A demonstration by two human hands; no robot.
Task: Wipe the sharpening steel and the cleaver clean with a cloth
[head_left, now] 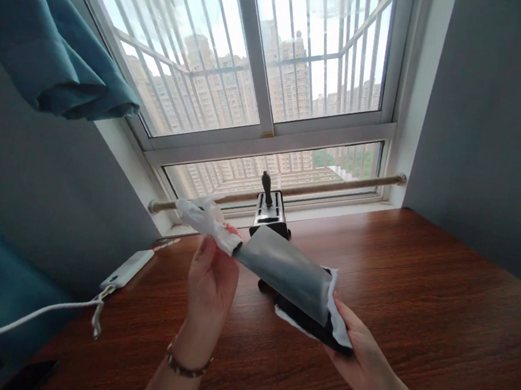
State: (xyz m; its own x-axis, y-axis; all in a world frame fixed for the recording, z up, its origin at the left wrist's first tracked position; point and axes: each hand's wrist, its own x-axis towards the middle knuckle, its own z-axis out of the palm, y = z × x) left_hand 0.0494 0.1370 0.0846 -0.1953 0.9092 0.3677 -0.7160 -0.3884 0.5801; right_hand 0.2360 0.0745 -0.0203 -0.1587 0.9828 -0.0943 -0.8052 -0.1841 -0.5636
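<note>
1. The left hand (211, 277) pinches white paper (205, 218) sticking out of a grey roll (286, 273).
2. The right hand (358, 346) cups the roll's lower end, above the table (418, 303).
3. The stuffing looks halfway out; next needs a gentle, steady pull.

Bright daylight pours through the window (275, 76), blowing out the sky and hazing the towers outside. The tabletop (416, 315) carries a soft sheen. Wide-angle distortion bends the edges; focus stays fairly sharp.
</note>
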